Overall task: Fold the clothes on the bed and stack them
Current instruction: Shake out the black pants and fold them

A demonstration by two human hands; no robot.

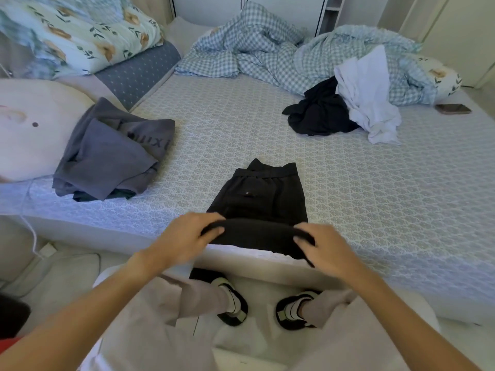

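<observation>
A pair of black trousers (261, 194) lies lengthwise on the bed (375, 183), waistband at the far end. Its near end is lifted into a fold over the bed's front edge. My left hand (187, 234) grips the left side of that fold, and my right hand (321, 246) grips the right side. At the left of the bed lies a stack of folded grey clothes (112, 153). A crumpled dark garment (318, 111) and a crumpled white garment (367, 97) lie unfolded at the far right.
A rumpled blue checked duvet (267, 49) fills the back of the bed. Floral pillows (75, 33) and a pale plush cushion (29, 127) sit at the left. A phone (454, 109) lies at the right edge. My feet (267, 306) stand against the bed's front.
</observation>
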